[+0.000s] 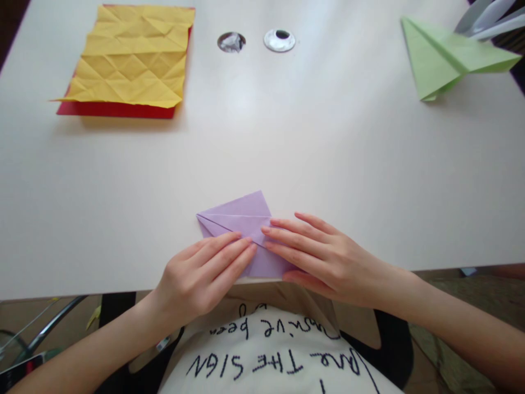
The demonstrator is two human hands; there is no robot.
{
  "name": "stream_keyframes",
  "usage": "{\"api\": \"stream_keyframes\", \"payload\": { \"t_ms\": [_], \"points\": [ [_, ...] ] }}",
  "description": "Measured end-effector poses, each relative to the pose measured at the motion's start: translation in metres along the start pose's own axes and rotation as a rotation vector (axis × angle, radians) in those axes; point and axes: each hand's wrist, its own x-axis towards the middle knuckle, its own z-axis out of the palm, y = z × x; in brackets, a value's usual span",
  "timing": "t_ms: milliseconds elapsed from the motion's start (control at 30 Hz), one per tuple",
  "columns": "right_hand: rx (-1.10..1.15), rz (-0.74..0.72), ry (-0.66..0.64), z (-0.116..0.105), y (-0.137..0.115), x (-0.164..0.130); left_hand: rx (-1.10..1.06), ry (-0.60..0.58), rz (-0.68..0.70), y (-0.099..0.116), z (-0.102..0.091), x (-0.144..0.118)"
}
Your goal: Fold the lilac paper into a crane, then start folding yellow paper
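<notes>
A lilac sheet of origami paper (241, 207), folded with a pointed corner at its left, lies at the near edge of the white table (254, 148). On its lower left part rest the outstretched fingers of my left hand (205, 273). My right hand (324, 254) lies flat over the paper's right side, fingers extended and slightly apart. The fingertips of both hands nearly meet along a diagonal fold. Part of the paper's right end is hidden under my right hand.
At the far left, a creased yellow sheet (135, 60) lies on red paper (118, 110). Two round holes are in the far tabletop, a dark one (232, 42) and one with a silvery rim (279, 41). A folded green paper (447, 57) stands at the far right beside white strips (488, 19).
</notes>
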Motion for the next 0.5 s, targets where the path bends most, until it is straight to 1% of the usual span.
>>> {"api": "stream_keyframes", "payload": {
  "t_ms": [67, 167, 233, 333, 500],
  "points": [
    [-0.031, -0.013, -0.015, 0.002, 0.000, 0.001, 0.043, 0.027, -0.123, 0.000, 0.003, -0.004],
    [-0.055, -0.039, -0.014, 0.003, 0.001, 0.001, 0.060, -0.009, -0.229, -0.003, 0.004, -0.009],
    [-0.057, -0.049, -0.008, 0.002, 0.001, 0.002, 0.052, -0.011, -0.251, -0.005, 0.004, -0.011],
    [-0.039, -0.054, 0.002, 0.001, 0.001, 0.004, 0.050, 0.018, -0.260, -0.006, 0.004, -0.013],
    [0.020, -0.061, 0.007, 0.003, 0.000, 0.010, 0.111, 0.108, -0.240, -0.003, 0.004, -0.013]
  ]
}}
